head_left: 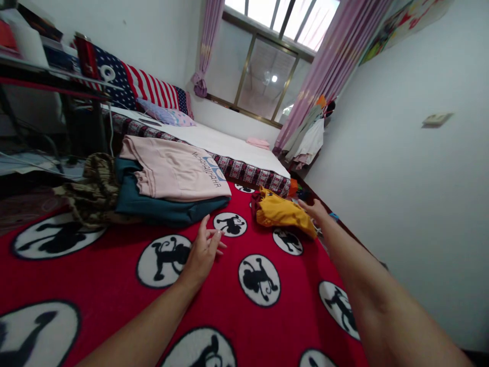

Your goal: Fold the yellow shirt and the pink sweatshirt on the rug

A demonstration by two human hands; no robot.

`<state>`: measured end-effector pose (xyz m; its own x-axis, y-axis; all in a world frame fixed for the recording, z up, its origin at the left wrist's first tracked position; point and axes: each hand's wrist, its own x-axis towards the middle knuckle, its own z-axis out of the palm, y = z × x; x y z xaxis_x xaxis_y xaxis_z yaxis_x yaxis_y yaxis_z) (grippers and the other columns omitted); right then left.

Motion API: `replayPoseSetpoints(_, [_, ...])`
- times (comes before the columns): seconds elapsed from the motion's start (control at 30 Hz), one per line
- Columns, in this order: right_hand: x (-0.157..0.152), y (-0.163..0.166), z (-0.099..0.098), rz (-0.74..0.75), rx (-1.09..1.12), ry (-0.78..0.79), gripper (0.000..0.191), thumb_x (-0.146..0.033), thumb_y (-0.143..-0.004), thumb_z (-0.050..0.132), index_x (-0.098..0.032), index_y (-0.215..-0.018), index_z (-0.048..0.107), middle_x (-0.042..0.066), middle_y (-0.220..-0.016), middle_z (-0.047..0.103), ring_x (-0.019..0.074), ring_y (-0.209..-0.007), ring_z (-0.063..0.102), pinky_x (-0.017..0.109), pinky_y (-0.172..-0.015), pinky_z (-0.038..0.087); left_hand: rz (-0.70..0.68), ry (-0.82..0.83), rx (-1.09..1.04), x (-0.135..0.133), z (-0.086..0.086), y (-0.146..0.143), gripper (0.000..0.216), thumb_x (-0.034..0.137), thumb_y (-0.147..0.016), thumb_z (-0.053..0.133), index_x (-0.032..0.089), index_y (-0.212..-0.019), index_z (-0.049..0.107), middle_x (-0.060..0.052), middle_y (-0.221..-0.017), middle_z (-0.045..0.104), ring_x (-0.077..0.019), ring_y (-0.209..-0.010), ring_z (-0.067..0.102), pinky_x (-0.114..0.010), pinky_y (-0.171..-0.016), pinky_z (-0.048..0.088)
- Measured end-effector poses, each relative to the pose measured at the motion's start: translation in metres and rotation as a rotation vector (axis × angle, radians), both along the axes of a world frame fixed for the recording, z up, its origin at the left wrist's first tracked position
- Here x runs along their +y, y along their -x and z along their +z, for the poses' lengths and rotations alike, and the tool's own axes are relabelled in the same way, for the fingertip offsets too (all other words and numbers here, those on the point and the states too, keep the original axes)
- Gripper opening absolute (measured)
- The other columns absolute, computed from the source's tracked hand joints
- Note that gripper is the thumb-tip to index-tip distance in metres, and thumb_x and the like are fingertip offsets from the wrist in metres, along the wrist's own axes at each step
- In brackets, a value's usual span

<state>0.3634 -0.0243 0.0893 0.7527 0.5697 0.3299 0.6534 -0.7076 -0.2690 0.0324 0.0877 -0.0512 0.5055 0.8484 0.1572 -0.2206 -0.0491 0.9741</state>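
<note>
My left hand (204,250) hovers over or rests on the red blanket (225,275), which is printed with white circles and black monkey figures. Its fingers are apart and hold nothing. On the right, my right hand (316,210) is beside a bundled yellow garment (284,210), fingers stretched toward it; whether they touch it I cannot tell. A dark red cloth (255,202) shows at the yellow garment's left end. Left of centre, a folded pink garment with lettering (171,171) lies on a folded teal garment (168,210). A crumpled brown patterned cloth (93,191) adjoins them.
A low bed with a white top (229,140) runs along the window wall, with a flag-patterned cushion (145,81) and a pale pillow (168,113) on it. At left stands a desk (49,76) bearing a red flask (87,56). Clothes (311,137) hang by the purple curtain (328,61).
</note>
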Motion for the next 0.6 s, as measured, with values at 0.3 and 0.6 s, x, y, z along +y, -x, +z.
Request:
replayPoseSetpoints(0.3, [0.041, 0.056, -0.083, 0.333, -0.363, 0.185, 0.06, -0.052, -0.095, 0.039, -0.028, -0.149, 0.032, 0.006, -0.158, 0.026, 0.0283, -0.146, 0.017, 0.056, -0.115, 0.006, -0.026, -0.026, -0.017, -0.001, 0.002, 0.001, 0.065, 0.036, -0.091, 0.047, 0.015, -0.147, 0.021, -0.007, -0.096, 0.064, -0.0124, -0.064, 0.064, -0.021, -0.048, 0.052])
replayPoseSetpoints(0.6, [0.09, 0.116, -0.121, 0.073, -0.095, 0.295, 0.071, -0.059, -0.094, 0.029, -0.023, -0.154, 0.016, 0.011, -0.162, 0.0, 0.0323, -0.148, -0.005, 0.061, -0.113, 0.0, -0.071, 0.003, -0.013, -0.001, -0.001, -0.003, 0.069, 0.03, -0.082, 0.057, 0.018, -0.143, 0.026, -0.004, -0.093, 0.062, -0.0097, -0.059, 0.062, -0.019, -0.049, 0.05])
